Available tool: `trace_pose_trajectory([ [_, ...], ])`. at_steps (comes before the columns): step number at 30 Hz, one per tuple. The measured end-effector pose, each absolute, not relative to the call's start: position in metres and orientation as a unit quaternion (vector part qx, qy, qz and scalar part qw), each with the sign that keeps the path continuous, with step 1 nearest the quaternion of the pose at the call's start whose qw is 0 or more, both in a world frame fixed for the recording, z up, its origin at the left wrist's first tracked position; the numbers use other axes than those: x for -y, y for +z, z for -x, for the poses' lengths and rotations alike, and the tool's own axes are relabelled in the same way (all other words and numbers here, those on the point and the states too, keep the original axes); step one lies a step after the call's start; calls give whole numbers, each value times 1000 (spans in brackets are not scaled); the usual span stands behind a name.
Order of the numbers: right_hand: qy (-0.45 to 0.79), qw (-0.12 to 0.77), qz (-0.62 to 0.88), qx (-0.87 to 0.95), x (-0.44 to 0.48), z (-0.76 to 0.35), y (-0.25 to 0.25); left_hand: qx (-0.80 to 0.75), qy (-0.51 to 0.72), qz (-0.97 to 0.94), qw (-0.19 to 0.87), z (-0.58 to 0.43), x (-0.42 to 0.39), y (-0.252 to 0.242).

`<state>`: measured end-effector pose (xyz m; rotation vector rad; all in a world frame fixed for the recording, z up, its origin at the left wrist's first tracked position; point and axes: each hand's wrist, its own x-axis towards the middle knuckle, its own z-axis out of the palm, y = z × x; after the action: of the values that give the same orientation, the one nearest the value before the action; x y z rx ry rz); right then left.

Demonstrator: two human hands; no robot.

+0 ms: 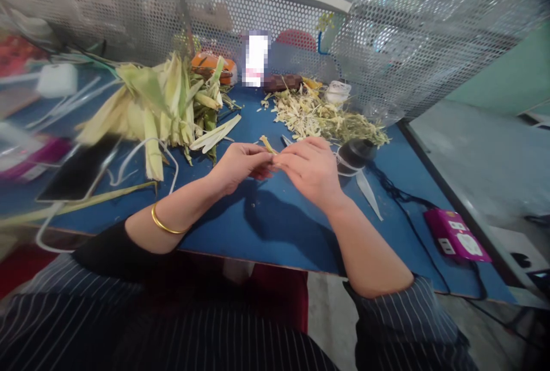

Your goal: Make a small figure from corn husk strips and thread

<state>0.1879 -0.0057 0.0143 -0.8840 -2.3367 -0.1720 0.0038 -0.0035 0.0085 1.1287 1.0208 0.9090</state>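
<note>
Over the middle of the blue table (223, 216), my left hand (244, 166) and my right hand (310, 173) meet at the fingertips. Both are closed on a small pale-yellow corn husk strip (266, 143), whose end sticks up between them. Most of the strip is hidden by my fingers. A dark pointed thing (286, 140) shows just behind my right hand. Beside that hand stands a black rounded object (356, 156) with white thread around it. A loose husk piece (368, 194) lies to its right.
Large corn husks (150, 101) are heaped at the back left, near a phone (81, 170) with a white cable. Small husk pieces (301, 113) form a pile at the back right. Right of me sits a purple box (458, 234) among black cords. Perforated mesh (283, 10) borders the table's back.
</note>
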Motion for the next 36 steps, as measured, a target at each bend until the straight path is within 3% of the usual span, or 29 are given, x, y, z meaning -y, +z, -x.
trace_pose_trajectory([
  [5, 138, 413, 407, 803, 10, -182, 16, -443, 350, -554, 612, -4, 8, 14],
  [9, 283, 399, 430, 759, 8, -182, 14, -437, 313, -575, 617, -3, 8, 15],
  [23, 300, 389, 431, 757, 8, -181, 18, -411, 324, -574, 630, 0, 5, 12],
  [30, 337, 516, 438, 654, 6, -177, 8, -384, 434, -559, 593, -4, 5, 10],
  [36, 302, 518, 456, 657, 14, -168, 7, -357, 467, -525, 616, -12, 10, 2],
])
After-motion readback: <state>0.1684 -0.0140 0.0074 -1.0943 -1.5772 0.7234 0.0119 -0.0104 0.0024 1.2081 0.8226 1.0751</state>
